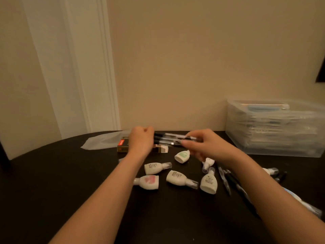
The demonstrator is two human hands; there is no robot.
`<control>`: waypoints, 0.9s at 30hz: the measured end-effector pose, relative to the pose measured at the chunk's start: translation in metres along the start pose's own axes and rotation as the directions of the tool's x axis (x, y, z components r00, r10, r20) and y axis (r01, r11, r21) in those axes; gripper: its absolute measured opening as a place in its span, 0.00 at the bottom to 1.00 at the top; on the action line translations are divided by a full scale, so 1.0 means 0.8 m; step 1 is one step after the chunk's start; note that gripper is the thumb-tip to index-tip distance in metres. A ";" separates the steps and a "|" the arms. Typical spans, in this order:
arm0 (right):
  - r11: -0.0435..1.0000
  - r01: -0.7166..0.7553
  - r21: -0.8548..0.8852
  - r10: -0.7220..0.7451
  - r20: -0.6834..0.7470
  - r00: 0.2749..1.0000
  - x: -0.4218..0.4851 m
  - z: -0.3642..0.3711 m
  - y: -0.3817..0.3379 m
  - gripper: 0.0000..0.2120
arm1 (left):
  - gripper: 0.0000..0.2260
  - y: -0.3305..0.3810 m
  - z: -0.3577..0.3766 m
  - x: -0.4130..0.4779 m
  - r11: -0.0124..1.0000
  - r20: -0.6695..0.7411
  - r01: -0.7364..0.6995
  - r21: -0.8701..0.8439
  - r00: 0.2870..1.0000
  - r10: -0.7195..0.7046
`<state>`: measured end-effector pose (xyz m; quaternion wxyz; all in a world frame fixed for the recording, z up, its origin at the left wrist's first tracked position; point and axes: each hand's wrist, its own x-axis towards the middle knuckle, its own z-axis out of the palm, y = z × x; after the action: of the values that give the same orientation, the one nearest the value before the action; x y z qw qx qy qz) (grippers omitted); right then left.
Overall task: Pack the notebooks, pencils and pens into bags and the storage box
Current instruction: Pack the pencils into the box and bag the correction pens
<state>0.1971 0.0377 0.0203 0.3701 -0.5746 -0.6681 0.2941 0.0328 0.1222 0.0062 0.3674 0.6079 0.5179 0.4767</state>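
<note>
Both hands are up over the far edge of the table, holding one bundle of pens [169, 138] between them. The left hand [141, 140] is curled into a fist around the bundle's left end, knuckles up. The right hand [202, 144] has its fingers bent and pinches the right end, thumb underneath. The bundle lies roughly level, clear of the table [52, 182]. It looks like three pens, but blur makes the count unsure.

The storage box [274, 128], clear plastic, is at the far right corner against the wall, with stacked contents visible through its side. One plastic bag [103, 140] lies flat at the far edge, left of the left hand. One pencil box [123, 146], orange and black, is just beside the bag and partly hidden by the left wrist.

There are seven white bottles with clear caps:
- Six lie on their sides mid-table between the forearms [181, 179]. One has a green label and one a pink label.
- A seventh is nearer the right edge, behind the right forearm.

At least two loose pens [225, 181], dark, lie under the right forearm. More items toward the near right edge are cut off by the arm and can't be made out.
</note>
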 end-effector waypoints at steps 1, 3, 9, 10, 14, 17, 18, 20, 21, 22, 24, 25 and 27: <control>0.989 0.000 0.149 0.009 -0.058 0.998 0.005 0.002 0.001 0.09 | 0.12 0.001 -0.002 0.010 0.998 -0.026 0.030 -0.051 0.999 -0.031; 0.909 -0.008 0.417 0.086 -0.167 0.982 0.017 0.014 0.001 0.10 | 0.12 0.002 0.001 0.021 0.992 -0.036 0.079 -0.100 0.996 -0.083; 0.848 0.035 0.529 0.194 -0.371 0.908 0.042 0.030 0.011 0.07 | 0.12 0.002 0.025 0.038 0.989 0.035 0.139 -0.052 0.990 -0.138; 0.860 0.021 0.511 0.206 -0.384 0.900 0.044 0.027 0.016 0.06 | 0.12 0.003 0.026 0.039 0.989 0.080 0.143 -0.036 0.987 -0.140; 0.862 0.020 0.506 0.251 -0.461 0.851 0.048 0.004 0.033 0.04 | 0.12 0.005 0.033 0.058 0.998 0.191 0.063 0.031 0.979 -0.068; 0.873 0.021 0.488 0.282 -0.539 0.794 0.049 -0.013 0.049 0.04 | 0.08 -0.007 0.032 0.084 0.973 0.268 -0.096 0.209 0.963 0.037; 0.880 0.016 0.474 0.290 -0.564 0.773 0.049 -0.016 0.056 0.04 | 0.06 -0.012 0.031 0.092 0.931 0.350 -0.170 0.322 0.935 0.050; 0.893 0.002 0.450 0.298 -0.595 0.747 0.050 -0.019 0.067 0.04 | 0.18 -0.021 0.031 0.102 0.782 0.524 -0.308 0.542 0.851 -0.028; 0.895 -0.004 0.447 0.303 -0.600 0.740 0.052 -0.019 0.072 0.05 | 0.25 -0.022 0.033 0.104 0.701 0.566 -0.356 0.618 0.820 -0.082; 0.894 -0.009 0.449 0.309 -0.601 0.737 0.052 -0.019 0.076 0.05 | 0.31 -0.022 0.036 0.107 0.631 0.586 -0.398 0.666 0.803 -0.112; 0.894 -0.017 0.447 0.315 -0.601 0.735 0.053 -0.019 0.081 0.04 | 0.39 -0.021 0.043 0.113 0.544 0.605 -0.449 0.709 0.784 -0.141; 0.895 -0.020 0.446 0.316 -0.600 0.735 0.053 -0.021 0.082 0.04 | 0.42 -0.021 0.046 0.117 0.516 0.604 -0.454 0.727 0.780 -0.165; 0.895 -0.023 0.445 0.316 -0.599 0.736 0.053 -0.022 0.083 0.05 | 0.46 -0.023 0.050 0.127 0.468 0.582 -0.438 0.768 0.782 -0.223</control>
<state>0.2454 0.0900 -0.0174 0.6630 -0.6103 -0.3615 0.2393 0.0672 0.2270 -0.0017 0.1159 0.8593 0.4948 -0.0578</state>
